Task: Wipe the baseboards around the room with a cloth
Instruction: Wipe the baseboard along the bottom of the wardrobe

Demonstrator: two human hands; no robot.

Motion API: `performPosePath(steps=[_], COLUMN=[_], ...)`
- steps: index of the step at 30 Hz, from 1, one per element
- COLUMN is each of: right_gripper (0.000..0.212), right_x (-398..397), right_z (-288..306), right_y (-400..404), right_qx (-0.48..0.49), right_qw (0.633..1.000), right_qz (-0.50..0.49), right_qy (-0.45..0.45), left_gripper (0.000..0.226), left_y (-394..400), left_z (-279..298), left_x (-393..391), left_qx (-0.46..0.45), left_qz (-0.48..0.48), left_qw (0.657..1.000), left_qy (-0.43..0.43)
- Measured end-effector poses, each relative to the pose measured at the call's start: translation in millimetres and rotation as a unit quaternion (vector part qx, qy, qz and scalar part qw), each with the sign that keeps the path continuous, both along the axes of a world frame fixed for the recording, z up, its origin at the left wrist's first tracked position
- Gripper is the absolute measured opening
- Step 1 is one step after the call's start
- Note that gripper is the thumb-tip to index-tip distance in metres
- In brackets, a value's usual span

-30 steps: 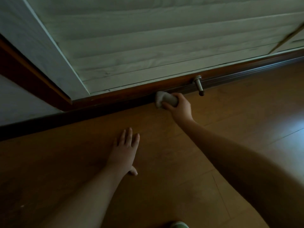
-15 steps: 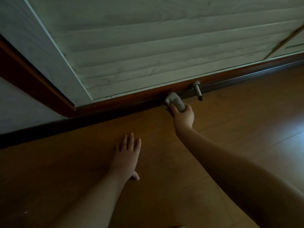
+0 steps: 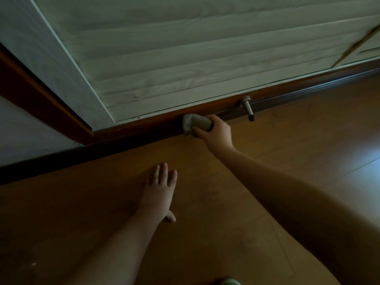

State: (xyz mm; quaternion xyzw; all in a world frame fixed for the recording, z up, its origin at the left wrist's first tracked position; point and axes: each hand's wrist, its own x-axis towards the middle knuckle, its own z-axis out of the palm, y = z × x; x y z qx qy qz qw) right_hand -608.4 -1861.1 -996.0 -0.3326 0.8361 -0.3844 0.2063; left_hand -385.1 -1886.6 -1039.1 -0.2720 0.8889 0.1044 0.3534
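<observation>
Right hand (image 3: pixel 217 133) fingers clamped on cloth (image 3: pixel 197 124) against baseboard (image 3: pixel 144 128) running left-right, doorstop (image 3: pixel 248 108) just right; left hand (image 3: pixel 161 190) flat on floor (image 3: pixel 226 223), fingers apart.

Dim, murky view; pale glare on the floor (image 3: pixel 368 159) at right.

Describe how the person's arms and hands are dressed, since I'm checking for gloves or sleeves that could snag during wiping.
Both forearms are bare as far as the frame shows, with no sleeves visible. The left hand and right hand wear no gloves, and no rings, watch or bracelets are visible in the dim light.
</observation>
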Motion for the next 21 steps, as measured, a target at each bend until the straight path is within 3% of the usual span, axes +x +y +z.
performPosePath(steps=[8,10,16,21], right_gripper=[0.041,0.041,0.04,0.047], right_x=[-74.4,-78.3,-67.6,-104.1], right_z=[8.0,10.6,-13.7,-43.0], right_y=[34.9,40.9,97.8,161.6], right_qx=[0.051,0.037,0.012,0.045], right_qw=[0.985,0.985,0.99,0.985], right_qz=[-0.088,-0.065,-0.016,-0.112], right_qy=[0.139,0.158,0.141,0.119], left_gripper=[0.147,0.147,0.144,0.14], left_y=[-1.5,-1.2,-3.3,-3.7], left_z=[-1.3,-1.5,4.6,11.3], left_x=[3.6,3.8,3.6,0.7], left_qx=[0.008,0.004,0.011,0.03], left_qz=[0.002,-0.001,-0.013,0.007], left_qw=[1.0,1.0,1.0,1.0], left_qy=[0.012,0.012,0.003,-0.007])
